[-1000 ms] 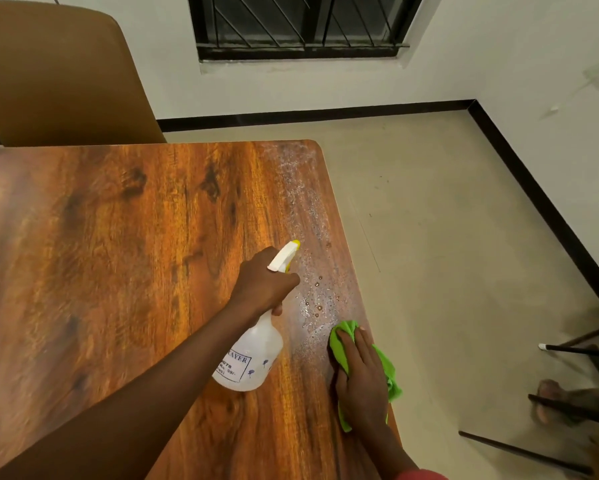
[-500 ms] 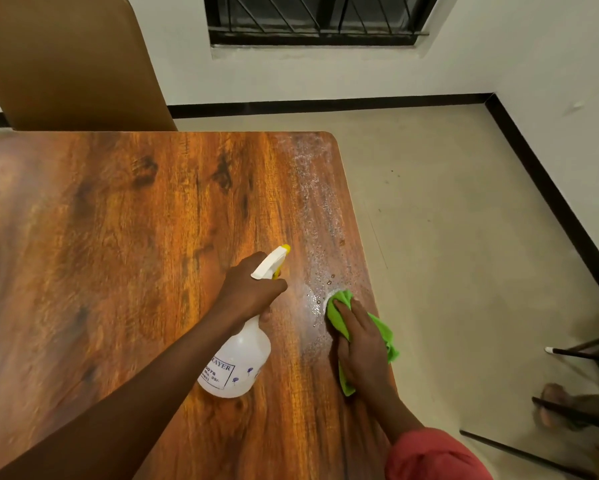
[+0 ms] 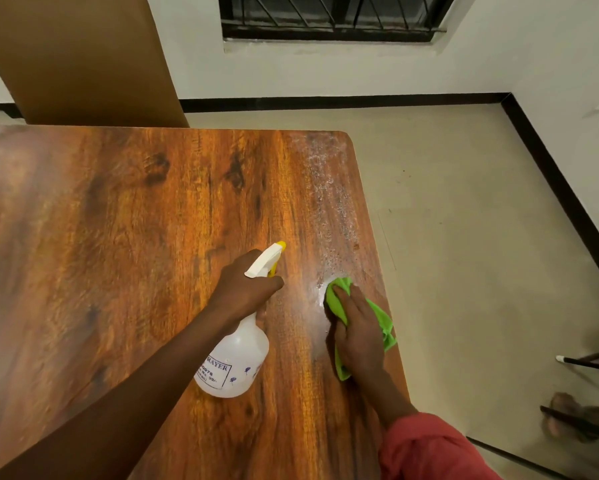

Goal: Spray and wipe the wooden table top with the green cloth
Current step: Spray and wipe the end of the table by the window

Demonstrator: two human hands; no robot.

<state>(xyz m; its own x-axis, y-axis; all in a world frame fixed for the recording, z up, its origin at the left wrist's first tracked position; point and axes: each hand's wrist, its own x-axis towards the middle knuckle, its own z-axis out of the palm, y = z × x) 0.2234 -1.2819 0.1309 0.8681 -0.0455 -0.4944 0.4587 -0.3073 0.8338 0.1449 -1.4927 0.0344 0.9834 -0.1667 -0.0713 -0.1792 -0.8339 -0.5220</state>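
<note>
Both hands work over the right part of the wooden surface (image 3: 118,237), and each one hides something. The left hand (image 3: 246,289) is curled round the neck of the spray bottle (image 3: 235,365), so the trigger is mostly covered and I cannot tell whether a finger squeezes it. Only the white head and yellow nozzle tip poke out past the knuckles, pointing toward the far edge. The forearm cuts off the start of the bottle's label. The bottle leans back, and I cannot tell whether its base touches the wood.

The right hand (image 3: 358,332) lies flat, fingers straight and close together, pressing the green cloth (image 3: 381,320) down near the right edge. Most of the cloth is under the palm; folds show past the fingertips, to the right and by the wrist. A red sleeve (image 3: 426,448) is cut off at the bottom.

A wet sheen sits just beside the cloth, and a band of fine droplets (image 3: 329,202) runs from there to the far right corner. Beyond the far edge stands a tan chair back (image 3: 79,57), its top out of view. A barred window (image 3: 325,15) is cropped above. On the floor (image 3: 464,237) at the right, thin dark furniture legs (image 3: 589,362) cross a blurred bare foot (image 3: 564,417).
</note>
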